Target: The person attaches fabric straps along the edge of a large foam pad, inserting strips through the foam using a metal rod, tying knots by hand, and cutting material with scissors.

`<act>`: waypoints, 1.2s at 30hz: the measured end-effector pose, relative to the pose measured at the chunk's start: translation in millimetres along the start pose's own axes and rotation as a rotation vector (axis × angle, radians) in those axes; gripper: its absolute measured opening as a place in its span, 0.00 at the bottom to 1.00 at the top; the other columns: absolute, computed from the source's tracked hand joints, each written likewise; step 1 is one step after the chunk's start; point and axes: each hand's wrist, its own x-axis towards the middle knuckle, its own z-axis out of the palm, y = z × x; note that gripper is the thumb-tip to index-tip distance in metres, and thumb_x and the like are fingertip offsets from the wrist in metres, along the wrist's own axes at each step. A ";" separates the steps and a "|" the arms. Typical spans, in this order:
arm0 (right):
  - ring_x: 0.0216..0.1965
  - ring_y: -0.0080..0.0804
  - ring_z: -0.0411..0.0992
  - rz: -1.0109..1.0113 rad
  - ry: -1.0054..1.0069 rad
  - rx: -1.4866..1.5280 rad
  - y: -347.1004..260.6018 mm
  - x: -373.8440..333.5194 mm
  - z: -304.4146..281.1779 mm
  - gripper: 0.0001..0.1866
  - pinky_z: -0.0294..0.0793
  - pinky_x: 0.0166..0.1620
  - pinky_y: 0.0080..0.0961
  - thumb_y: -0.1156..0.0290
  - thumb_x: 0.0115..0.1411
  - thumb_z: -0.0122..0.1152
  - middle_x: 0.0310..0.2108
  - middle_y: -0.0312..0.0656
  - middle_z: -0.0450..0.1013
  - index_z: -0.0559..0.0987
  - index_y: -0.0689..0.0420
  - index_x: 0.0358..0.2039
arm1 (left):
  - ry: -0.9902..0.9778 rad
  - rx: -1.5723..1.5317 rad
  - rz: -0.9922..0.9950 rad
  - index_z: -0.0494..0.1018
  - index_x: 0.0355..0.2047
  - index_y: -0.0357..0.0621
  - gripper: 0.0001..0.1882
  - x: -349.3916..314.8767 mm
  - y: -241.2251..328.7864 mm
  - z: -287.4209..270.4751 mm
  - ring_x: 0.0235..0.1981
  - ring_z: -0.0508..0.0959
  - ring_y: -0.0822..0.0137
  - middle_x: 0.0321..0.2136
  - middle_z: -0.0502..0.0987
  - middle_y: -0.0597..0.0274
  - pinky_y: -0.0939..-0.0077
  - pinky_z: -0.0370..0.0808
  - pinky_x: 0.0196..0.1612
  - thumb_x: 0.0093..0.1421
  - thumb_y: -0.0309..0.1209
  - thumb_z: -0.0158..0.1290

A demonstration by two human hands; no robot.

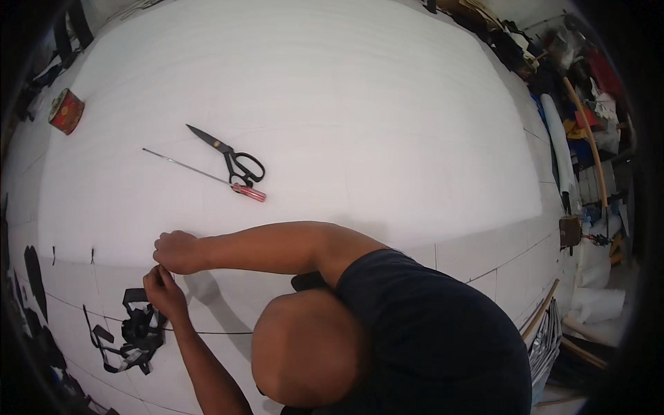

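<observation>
Right hand (pixel 178 252) and left hand (pixel 164 294) meet by the white sheet (pixel 387 138), fingers curled, apparently for control; whether they pinch anything cannot be told.

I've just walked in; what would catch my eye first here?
Probably the broad white sheet spread across most of the view. Left of centre on it lie large black metal scissors and a long, red-handled steel screwdriver. At its near-left edge, the bare right hand and bare left hand come together.
</observation>
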 end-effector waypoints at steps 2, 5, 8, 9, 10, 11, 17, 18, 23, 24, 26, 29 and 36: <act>0.38 0.47 0.74 0.052 0.028 0.032 6.3 -9.7 -4.3 0.08 0.75 0.41 0.40 0.66 0.52 0.60 0.30 0.46 0.75 0.80 0.58 0.24 | -0.008 -0.232 -0.107 0.75 0.39 0.34 0.11 1.2 -9.4 10.1 0.24 0.70 0.70 0.23 0.71 0.64 0.72 0.68 0.30 0.66 0.32 0.52; 0.39 0.49 0.74 0.169 0.122 0.274 3.7 -12.7 -14.4 0.09 0.75 0.44 0.42 0.65 0.55 0.59 0.32 0.49 0.75 0.81 0.58 0.26 | -0.247 -0.796 -0.705 0.75 0.41 0.40 0.11 6.8 -4.1 -4.3 0.21 0.61 0.83 0.20 0.65 0.76 0.83 0.58 0.25 0.67 0.35 0.51; 0.39 0.50 0.74 -0.030 -0.057 0.210 5.2 -2.2 -27.6 0.13 0.74 0.45 0.42 0.61 0.58 0.58 0.33 0.50 0.76 0.81 0.58 0.28 | -0.265 -0.670 -0.607 0.76 0.40 0.43 0.11 5.1 -0.6 -16.2 0.20 0.57 0.85 0.20 0.62 0.80 0.85 0.53 0.24 0.66 0.37 0.51; 0.40 0.49 0.75 -0.052 -0.158 0.174 3.9 1.1 -29.3 0.14 0.74 0.45 0.42 0.60 0.59 0.56 0.34 0.49 0.76 0.81 0.58 0.29 | -0.233 -0.615 -0.588 0.77 0.40 0.43 0.12 3.4 -4.4 -18.6 0.21 0.57 0.84 0.20 0.61 0.80 0.84 0.53 0.24 0.66 0.38 0.52; 0.40 0.48 0.75 -0.077 -0.256 0.136 2.8 4.9 -30.7 0.16 0.75 0.45 0.42 0.59 0.60 0.55 0.34 0.48 0.76 0.81 0.58 0.29 | -0.244 -0.612 -0.581 0.77 0.40 0.42 0.13 4.3 -8.9 -22.2 0.22 0.59 0.83 0.21 0.64 0.78 0.85 0.56 0.26 0.66 0.38 0.51; 0.41 0.48 0.75 -0.093 -0.243 0.125 8.5 2.8 -28.9 0.15 0.75 0.44 0.42 0.59 0.61 0.54 0.35 0.47 0.76 0.81 0.57 0.29 | -0.263 -0.615 -0.578 0.77 0.40 0.41 0.13 6.2 -5.9 -20.7 0.24 0.62 0.83 0.22 0.68 0.76 0.85 0.58 0.27 0.67 0.37 0.51; 0.43 0.44 0.75 -0.199 -0.154 0.066 28.5 -1.2 -46.4 0.07 0.76 0.43 0.40 0.71 0.56 0.52 0.37 0.43 0.74 0.79 0.56 0.32 | -0.259 -0.304 -0.379 0.76 0.36 0.32 0.11 8.4 -9.1 -25.4 0.30 0.72 0.75 0.27 0.77 0.65 0.76 0.70 0.36 0.64 0.31 0.55; 0.43 0.43 0.74 -0.172 -0.203 0.010 29.8 0.7 -49.7 0.07 0.76 0.43 0.41 0.72 0.55 0.53 0.36 0.43 0.74 0.79 0.56 0.31 | -0.228 -0.233 -0.320 0.76 0.36 0.32 0.12 5.1 -18.4 -25.2 0.29 0.72 0.74 0.26 0.77 0.64 0.75 0.70 0.35 0.64 0.32 0.55; 0.44 0.43 0.74 -0.104 -0.232 -0.009 28.7 -1.4 -44.0 0.07 0.75 0.44 0.40 0.68 0.56 0.57 0.37 0.43 0.74 0.78 0.56 0.32 | -0.156 -0.220 -0.470 0.76 0.35 0.33 0.13 1.4 -23.6 -16.1 0.27 0.74 0.70 0.26 0.78 0.58 0.73 0.71 0.33 0.63 0.34 0.56; 0.44 0.44 0.74 -0.057 -0.206 -0.020 36.7 -3.8 -49.9 0.08 0.75 0.45 0.40 0.66 0.57 0.57 0.37 0.44 0.74 0.78 0.56 0.33 | -0.211 -0.209 -0.412 0.76 0.35 0.32 0.13 5.3 -20.8 -19.0 0.29 0.74 0.72 0.27 0.79 0.59 0.75 0.71 0.35 0.63 0.34 0.55; 0.45 0.51 0.72 0.157 0.016 0.244 58.8 -29.0 -84.2 0.12 0.71 0.47 0.43 0.63 0.62 0.54 0.39 0.48 0.73 0.74 0.57 0.39 | -0.337 -0.109 -0.361 0.77 0.37 0.31 0.16 7.7 -7.9 -43.3 0.30 0.75 0.72 0.27 0.79 0.57 0.76 0.72 0.37 0.63 0.36 0.55; 0.40 0.52 0.73 0.701 0.172 0.038 85.2 -68.6 -160.3 0.11 0.71 0.43 0.45 0.69 0.60 0.53 0.37 0.54 0.73 0.75 0.63 0.39 | -0.511 -0.015 -0.450 0.78 0.37 0.34 0.16 17.4 13.0 -75.2 0.30 0.80 0.60 0.28 0.80 0.51 0.69 0.74 0.37 0.61 0.38 0.55; 0.38 0.49 0.76 0.752 -0.235 -0.179 68.3 -73.2 -177.2 0.19 0.73 0.43 0.42 0.61 0.51 0.67 0.32 0.56 0.77 0.78 0.66 0.33 | -0.457 0.075 -0.332 0.79 0.37 0.36 0.17 0.0 -7.9 -103.7 0.35 0.80 0.49 0.31 0.81 0.46 0.62 0.74 0.39 0.62 0.40 0.54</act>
